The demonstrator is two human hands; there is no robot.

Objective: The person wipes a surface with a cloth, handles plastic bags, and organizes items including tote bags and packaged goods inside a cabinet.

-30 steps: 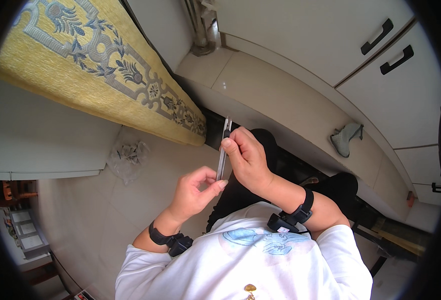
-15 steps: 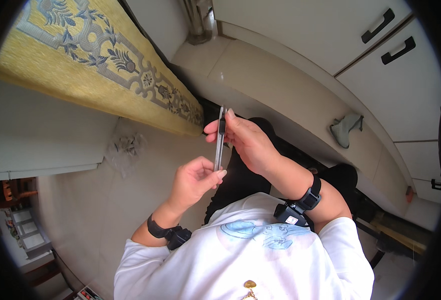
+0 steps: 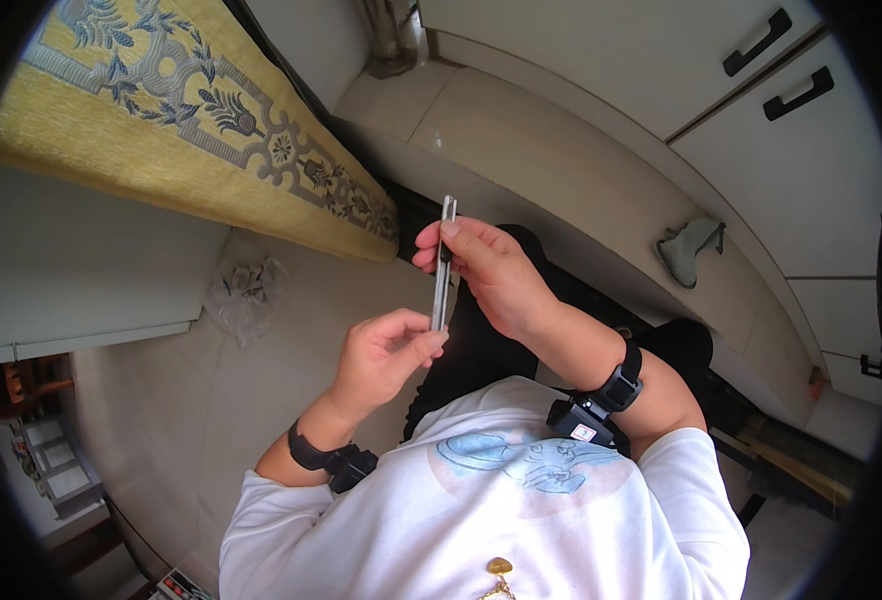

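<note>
With your left hand pinching low and right hand pinching high on what looks like a metal utility knife, grip below its tip.

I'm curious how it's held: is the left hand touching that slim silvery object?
Touching. The head view shows the left hand pinching the lower end of the slim silvery object between thumb and fingers.
</note>
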